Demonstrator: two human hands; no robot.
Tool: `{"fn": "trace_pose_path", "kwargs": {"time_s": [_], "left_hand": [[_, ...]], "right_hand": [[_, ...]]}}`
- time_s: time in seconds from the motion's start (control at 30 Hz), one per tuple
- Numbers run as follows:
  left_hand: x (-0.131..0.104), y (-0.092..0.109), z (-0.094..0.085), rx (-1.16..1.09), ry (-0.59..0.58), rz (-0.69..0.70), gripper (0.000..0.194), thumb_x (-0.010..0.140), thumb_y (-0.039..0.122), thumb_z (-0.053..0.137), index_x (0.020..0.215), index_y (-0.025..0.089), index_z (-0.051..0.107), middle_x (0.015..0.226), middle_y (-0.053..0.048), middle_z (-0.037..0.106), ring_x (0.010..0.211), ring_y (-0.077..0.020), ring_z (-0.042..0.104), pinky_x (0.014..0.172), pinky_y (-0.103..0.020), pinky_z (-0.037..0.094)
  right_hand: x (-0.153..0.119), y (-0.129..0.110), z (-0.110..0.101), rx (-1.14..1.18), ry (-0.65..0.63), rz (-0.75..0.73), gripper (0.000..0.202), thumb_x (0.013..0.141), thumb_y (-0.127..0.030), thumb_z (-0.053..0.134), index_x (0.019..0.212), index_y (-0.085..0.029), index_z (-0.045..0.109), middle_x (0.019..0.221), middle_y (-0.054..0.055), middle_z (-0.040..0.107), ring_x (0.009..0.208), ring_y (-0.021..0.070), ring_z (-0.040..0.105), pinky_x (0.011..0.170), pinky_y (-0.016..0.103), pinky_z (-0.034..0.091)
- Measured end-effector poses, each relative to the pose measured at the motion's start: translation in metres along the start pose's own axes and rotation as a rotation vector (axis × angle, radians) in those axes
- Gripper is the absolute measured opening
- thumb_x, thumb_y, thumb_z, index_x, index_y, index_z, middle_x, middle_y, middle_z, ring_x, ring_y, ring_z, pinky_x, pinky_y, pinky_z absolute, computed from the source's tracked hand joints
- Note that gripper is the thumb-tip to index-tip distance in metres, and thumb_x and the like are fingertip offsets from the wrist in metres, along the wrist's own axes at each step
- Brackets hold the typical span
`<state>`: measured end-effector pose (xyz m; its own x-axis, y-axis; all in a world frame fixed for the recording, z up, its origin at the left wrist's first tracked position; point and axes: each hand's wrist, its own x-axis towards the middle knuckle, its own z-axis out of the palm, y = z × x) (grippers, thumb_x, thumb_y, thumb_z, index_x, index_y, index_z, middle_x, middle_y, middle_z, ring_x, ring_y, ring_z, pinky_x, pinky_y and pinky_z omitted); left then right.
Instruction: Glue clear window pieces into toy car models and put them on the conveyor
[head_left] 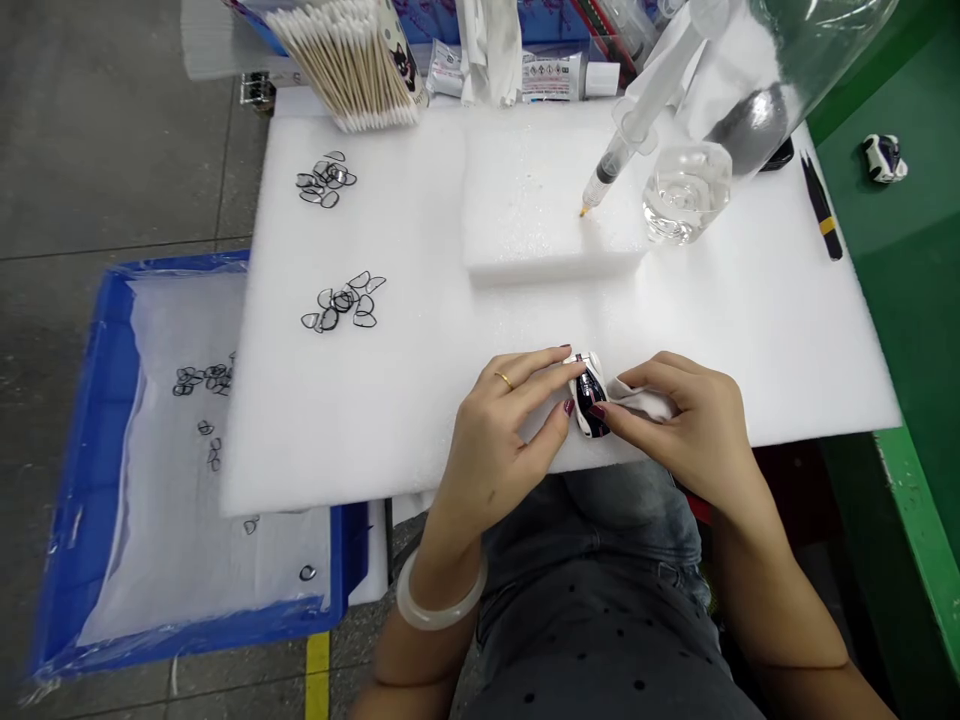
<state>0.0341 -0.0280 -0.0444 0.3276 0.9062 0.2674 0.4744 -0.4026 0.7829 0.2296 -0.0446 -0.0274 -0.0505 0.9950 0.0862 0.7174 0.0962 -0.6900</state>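
Observation:
A small black-and-white toy car (591, 400) lies at the front of the white foam board (420, 400). My left hand (510, 430) grips its left side between fingers and thumb. In my right hand (686, 420) a white cloth (643, 399) is pinched, and the thumb tip touches the car's dark top. Behind the hands stands a white foam block (547, 200), with a syringe (619, 150) slanting down to its top. Two piles of small black-rimmed clear pieces, a back one (326, 180) and a front one (343, 302), lie at the board's left.
Cotton swabs (345, 60), tubes (555, 78) and a clear cup (686, 195) stand along the back. Black tweezers (821, 208) lie at the right; beyond them, another toy car (885, 158) is on a green surface. A blue tray (82, 450) sits lower left.

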Motion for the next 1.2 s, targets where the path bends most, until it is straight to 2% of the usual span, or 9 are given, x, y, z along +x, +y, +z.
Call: {"fn": "trace_pose_path", "kwargs": {"time_s": [0.37,0.47,0.53,0.6,0.77,0.9,1.0,1.13,1.2], "left_hand": [[0.0,0.001,0.002,0.016,0.015,0.023,0.034,0.088,0.006,0.059,0.119,0.016,0.07,0.123,-0.007,0.07,0.115,-0.0188,0.06,0.101,-0.036,0.052],[-0.001,0.0,0.002,0.01,0.01,0.018,0.035,0.088,0.006,0.059,0.12,0.016,0.069,0.124,-0.007,0.069,0.116,-0.0189,0.06,0.103,-0.037,0.052],[-0.001,-0.001,0.003,0.011,0.014,0.034,0.035,0.088,0.006,0.058,0.121,0.015,0.069,0.125,-0.007,0.069,0.117,-0.019,0.059,0.103,-0.037,0.051],[-0.002,-0.002,0.003,0.013,0.022,0.056,0.036,0.088,0.005,0.056,0.12,0.014,0.069,0.125,-0.007,0.069,0.117,-0.019,0.059,0.103,-0.037,0.051],[-0.002,-0.002,0.004,0.011,0.035,0.055,0.037,0.088,0.003,0.054,0.119,0.014,0.07,0.124,-0.007,0.069,0.116,-0.019,0.059,0.103,-0.037,0.052],[-0.001,-0.001,0.003,0.014,0.033,0.049,0.037,0.088,0.004,0.054,0.119,0.015,0.07,0.124,-0.006,0.069,0.116,-0.0195,0.06,0.103,-0.038,0.052],[-0.001,-0.001,0.003,0.02,0.027,0.056,0.036,0.088,0.005,0.053,0.119,0.015,0.07,0.124,-0.007,0.07,0.115,-0.0198,0.06,0.101,-0.037,0.054],[-0.003,-0.002,0.003,0.024,0.046,0.049,0.038,0.088,0.005,0.053,0.12,0.017,0.069,0.126,-0.006,0.069,0.117,-0.0201,0.06,0.102,-0.039,0.054],[-0.004,-0.003,0.003,0.017,0.079,0.023,0.039,0.089,0.006,0.052,0.122,0.018,0.068,0.126,-0.006,0.068,0.118,-0.0202,0.059,0.102,-0.04,0.053]], "right_hand": [[0.001,-0.006,0.0,-0.12,-0.061,0.008,0.021,0.084,-0.039,0.071,0.084,-0.019,0.066,0.08,0.0,0.066,0.061,0.0113,0.055,0.052,0.024,0.032],[-0.005,-0.001,0.001,-0.099,0.016,-0.108,0.019,0.088,-0.036,0.07,0.088,-0.018,0.066,0.079,0.0,0.066,0.062,0.0105,0.057,0.052,0.024,0.037],[-0.012,0.003,0.002,-0.06,0.175,-0.211,0.007,0.091,-0.025,0.067,0.093,-0.018,0.067,0.079,0.001,0.065,0.065,0.0104,0.059,0.054,0.023,0.042],[-0.019,0.006,0.006,-0.082,0.327,-0.341,0.01,0.091,-0.014,0.064,0.099,-0.018,0.068,0.083,0.003,0.065,0.068,0.0102,0.06,0.055,0.022,0.044],[-0.029,0.005,0.025,-0.341,0.347,-0.618,0.019,0.084,-0.011,0.07,0.102,-0.017,0.067,0.094,0.008,0.068,0.068,0.0132,0.058,0.055,0.025,0.047],[-0.027,0.009,0.024,-0.401,0.377,-0.515,0.015,0.088,-0.014,0.067,0.103,-0.018,0.07,0.091,0.007,0.068,0.063,0.0112,0.058,0.051,0.023,0.045],[-0.013,0.018,-0.001,-0.429,0.34,-0.396,0.013,0.092,-0.019,0.062,0.101,-0.019,0.072,0.087,0.005,0.069,0.062,0.012,0.062,0.053,0.024,0.049],[0.01,0.02,-0.036,-0.598,0.401,-0.273,0.022,0.093,-0.026,0.059,0.11,-0.018,0.072,0.118,0.017,0.067,0.1,0.0336,0.063,0.08,0.049,0.051],[0.014,0.011,-0.036,-0.613,0.389,-0.222,0.028,0.094,-0.032,0.058,0.114,-0.017,0.069,0.116,0.017,0.068,0.102,0.0361,0.062,0.084,0.053,0.047]]}}
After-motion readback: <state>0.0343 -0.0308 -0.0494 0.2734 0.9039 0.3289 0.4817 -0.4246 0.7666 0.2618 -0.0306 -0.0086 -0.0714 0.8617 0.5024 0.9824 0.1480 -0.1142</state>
